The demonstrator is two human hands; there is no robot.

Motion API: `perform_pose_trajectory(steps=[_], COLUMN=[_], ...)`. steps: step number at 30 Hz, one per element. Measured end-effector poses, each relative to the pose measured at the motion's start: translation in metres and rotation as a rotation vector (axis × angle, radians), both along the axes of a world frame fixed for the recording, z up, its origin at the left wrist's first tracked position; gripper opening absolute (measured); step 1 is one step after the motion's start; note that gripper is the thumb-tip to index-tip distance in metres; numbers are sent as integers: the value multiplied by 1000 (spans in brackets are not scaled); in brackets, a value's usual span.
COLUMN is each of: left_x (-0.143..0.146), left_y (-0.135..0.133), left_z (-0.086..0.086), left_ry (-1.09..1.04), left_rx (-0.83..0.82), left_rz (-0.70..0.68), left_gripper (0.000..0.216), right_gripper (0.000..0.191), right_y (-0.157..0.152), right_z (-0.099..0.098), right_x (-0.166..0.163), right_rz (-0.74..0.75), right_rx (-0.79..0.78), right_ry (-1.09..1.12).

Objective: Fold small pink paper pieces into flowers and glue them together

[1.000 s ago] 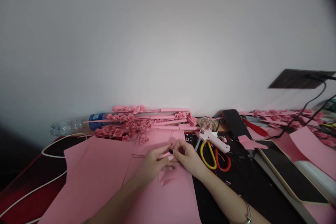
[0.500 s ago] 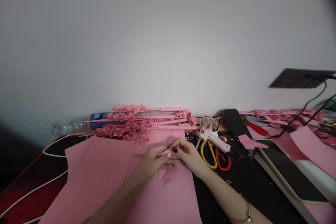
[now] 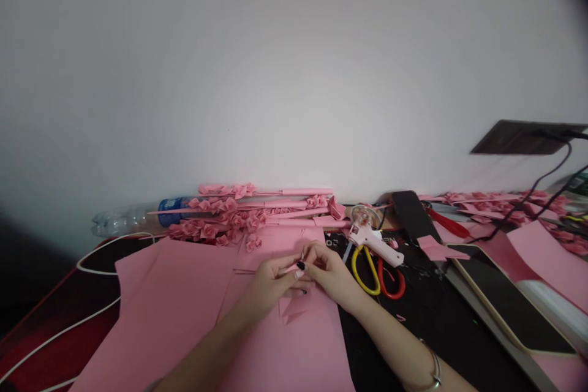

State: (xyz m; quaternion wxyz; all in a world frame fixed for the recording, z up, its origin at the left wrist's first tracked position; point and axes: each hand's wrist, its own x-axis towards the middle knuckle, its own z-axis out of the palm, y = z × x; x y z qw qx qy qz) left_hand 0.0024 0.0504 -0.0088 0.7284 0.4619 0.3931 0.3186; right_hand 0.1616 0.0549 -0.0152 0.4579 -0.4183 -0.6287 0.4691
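Between the fingertips of both hands is a small piece of pink paper, mostly covered by the fingers. My left hand grips it from the left, fingers closed. From the right, my right hand pinches it with thumb and index finger; the dark thumbnail shows. Beneath the hands lie large pink paper sheets, with a small folded pink piece on top just below the fingers. Just beyond the hands sits a small pink paper rose.
Pink paper roses on stems lie along the wall beside a plastic bottle. To the right are a pale glue gun, scissors with yellow and red handles, a phone and more paper roses. A white cable runs at left.
My right thumb and fingertips have shifted slightly left and down over the small pink paper. Both hands stay in nearly the same place.
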Motion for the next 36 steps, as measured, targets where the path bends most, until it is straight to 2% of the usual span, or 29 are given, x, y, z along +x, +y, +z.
perform_pose_trajectory(steps=[10, 17, 24, 36], left_x=[1, 0, 0, 2], left_y=[0, 0, 0, 2], left_z=[-1, -8, -7, -12], left_ry=[2, -17, -1, -16], left_rx=[32, -41, -38, -61], left_rz=[-19, 37, 13, 47], left_gripper=[49, 82, 86, 91], right_gripper=[20, 18, 19, 21], right_y=[1, -2, -3, -3], right_z=[-3, -4, -2, 0], right_x=[1, -1, -1, -1], right_rz=[-39, -83, -86, -80], right_rx=[-46, -138, -158, -167], right_ry=[-40, -40, -52, -22])
